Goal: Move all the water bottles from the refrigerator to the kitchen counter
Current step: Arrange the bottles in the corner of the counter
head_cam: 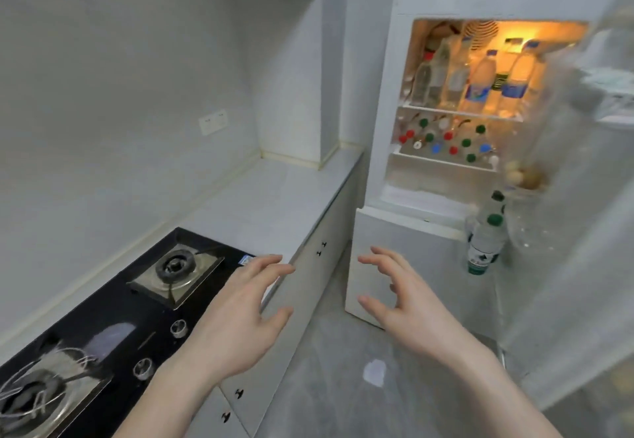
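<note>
the refrigerator [442,197] stands open at the far end of the kitchen counter [274,197], its inside lit orange; the upper shelf holds upright water bottles [480,77] crowded shoulder to shoulder, the shelf below shows a packed field of red, green, blue and white caps [446,142], and a green-capped bottle [485,242] sits low in the door [566,232] beside it; the counter between the gas hob [144,300] and the refrigerator lies bare of bottles, so by my judgement nothing has been carried over yet; the left hand [240,317] and the right hand [408,304] are both held out in front, fingers spread and curled, empty, well short of the shelves; the bottles look full, so each will likely be weighty for its size, with thin plastic walls that give under a squeeze and may be slick with cold damp; the surest hold is probably around the mid-body or just under the shoulder, not by the cap; packed so tightly, a front bottle drawn out carelessly could topple its neighbours.
</note>
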